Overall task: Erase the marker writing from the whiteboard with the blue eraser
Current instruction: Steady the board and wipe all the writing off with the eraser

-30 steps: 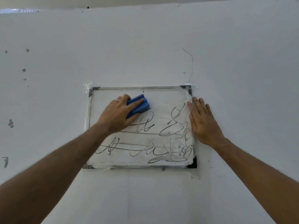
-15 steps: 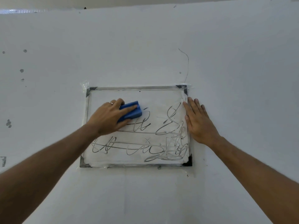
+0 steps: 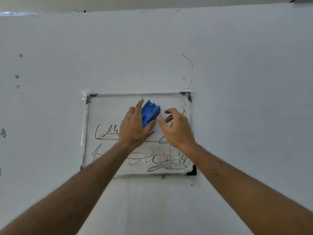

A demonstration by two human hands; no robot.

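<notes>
Whiteboard [image 3: 108, 114] framed in metal, fixed flat on a pale wall [image 3: 237, 65], dark plastic at its corners. Eraser [image 3: 149, 113] — blue, grooved on top — near the board's upper middle, tilted, held in the left hand [image 3: 133, 126]: fingers [image 3: 139, 106] stretched along its left edge, thumb clamped against its lower right end. Right hand [image 3: 177, 128] just beside it, blurred, fingers loosely curled and spread, gripping nothing; thumb tip close to the eraser's lower corner, contact unclear. Writing [image 3: 108, 133] in dark loops across the board's middle left, more scrawl [image 3: 160, 161] along the bottom — partly hidden behind both forearms. Upper strip of the board bare. Small dark spots [image 3: 17, 76] on the wall, far left.
</notes>
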